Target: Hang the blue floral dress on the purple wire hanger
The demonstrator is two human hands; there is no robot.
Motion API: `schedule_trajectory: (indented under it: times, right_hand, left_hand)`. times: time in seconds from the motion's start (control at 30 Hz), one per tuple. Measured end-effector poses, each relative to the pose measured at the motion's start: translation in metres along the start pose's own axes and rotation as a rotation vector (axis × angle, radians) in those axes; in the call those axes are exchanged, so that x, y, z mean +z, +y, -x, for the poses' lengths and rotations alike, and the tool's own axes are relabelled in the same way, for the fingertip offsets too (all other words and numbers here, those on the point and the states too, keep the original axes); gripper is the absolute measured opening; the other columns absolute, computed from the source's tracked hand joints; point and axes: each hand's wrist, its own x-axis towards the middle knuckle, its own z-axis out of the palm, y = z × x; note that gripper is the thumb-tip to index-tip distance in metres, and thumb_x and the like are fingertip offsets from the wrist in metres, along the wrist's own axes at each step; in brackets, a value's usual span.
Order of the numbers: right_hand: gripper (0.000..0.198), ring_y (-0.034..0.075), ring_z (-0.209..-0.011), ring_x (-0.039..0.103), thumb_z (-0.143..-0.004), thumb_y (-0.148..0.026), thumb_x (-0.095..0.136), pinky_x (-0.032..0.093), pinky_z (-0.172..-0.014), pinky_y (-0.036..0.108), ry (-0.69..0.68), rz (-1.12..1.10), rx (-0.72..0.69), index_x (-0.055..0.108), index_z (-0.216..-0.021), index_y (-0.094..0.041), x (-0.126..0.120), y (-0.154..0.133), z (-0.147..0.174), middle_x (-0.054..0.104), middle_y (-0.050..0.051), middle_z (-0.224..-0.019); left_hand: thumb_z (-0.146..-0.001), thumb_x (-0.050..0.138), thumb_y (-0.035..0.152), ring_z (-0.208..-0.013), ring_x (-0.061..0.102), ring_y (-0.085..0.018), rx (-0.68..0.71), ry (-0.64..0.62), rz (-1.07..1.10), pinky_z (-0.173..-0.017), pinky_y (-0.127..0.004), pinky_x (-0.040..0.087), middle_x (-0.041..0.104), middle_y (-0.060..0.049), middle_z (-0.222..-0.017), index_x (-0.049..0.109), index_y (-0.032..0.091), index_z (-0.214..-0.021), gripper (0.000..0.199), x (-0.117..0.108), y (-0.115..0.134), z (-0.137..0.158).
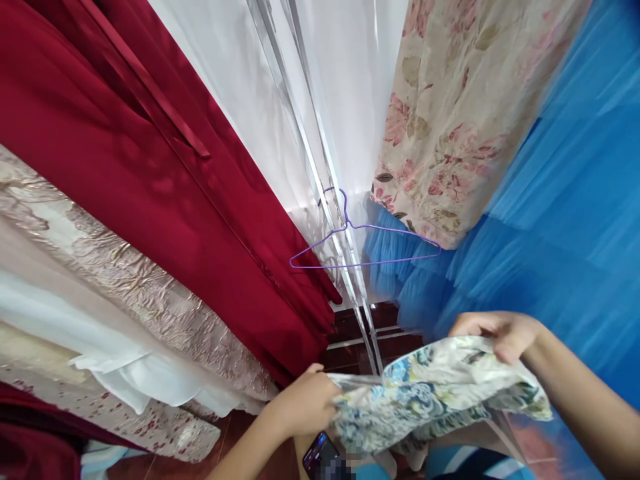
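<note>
A pale garment [430,393] with blue and green flowers stretches between my two hands at the lower middle. Its left end is gripped by my left hand [314,399], fingers closed on the cloth. My right hand [505,333] pinches the upper edge on the other side, thumb over the fabric. The rest of the garment hangs in folds below. A little beyond it, a purple hanger [365,265] with no clothing on it hangs by its hook on the metal rack [320,167].
Long red fabric [200,213] and textured beige cloth [150,313] hang to the left. On the right are a pink-flowered dress [445,147] and blue tulle [565,200]. White fabric [345,87] hangs behind the rack. A lit-screen device [320,453] shows below my left hand.
</note>
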Motion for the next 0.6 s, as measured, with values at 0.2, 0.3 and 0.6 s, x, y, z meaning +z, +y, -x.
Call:
schedule_trajectory:
  times: [0.2, 0.3, 0.6]
  right_hand:
    - [0.043, 0.013, -0.068, 0.055, -0.076, -0.043, 0.077, 0.047, -0.063, 0.023, 0.089, 0.254, -0.022, 0.069, -0.099, -0.007, 0.010, -0.020, -0.046, 0.063, 0.003, -0.078]
    - [0.038, 0.013, -0.067, 0.052, -0.077, -0.043, 0.076, 0.045, -0.062, 0.023, 0.220, 0.396, -0.076, 0.069, -0.094, -0.010, 0.012, -0.032, -0.076, 0.061, 0.001, -0.077]
    - [0.043, 0.014, -0.070, 0.054, -0.080, -0.047, 0.073, 0.045, -0.064, 0.024, 0.371, 0.391, -0.241, 0.067, -0.104, -0.012, 0.011, -0.040, -0.127, 0.064, 0.001, -0.084]
  left_hand:
    - [-0.083, 0.061, 0.023, -0.080, 0.066, -0.019, -0.316, 0.301, 0.115, -0.083, -0.031, 0.047, 0.072, -0.001, -0.082, 0.069, 0.019, -0.073, 0.014, -0.071, -0.043, -0.004]
    - [-0.091, 0.060, 0.038, -0.093, 0.065, -0.022, -0.371, 0.467, 0.151, -0.086, -0.038, 0.052, 0.068, -0.005, -0.101, 0.068, 0.013, -0.098, 0.027, -0.109, -0.055, -0.009]
    - [-0.093, 0.060, 0.038, -0.100, 0.062, -0.026, -0.331, 0.727, 0.224, -0.084, -0.041, 0.055, 0.062, -0.007, -0.115, 0.061, 0.011, -0.116, 0.035, -0.191, -0.061, -0.028]
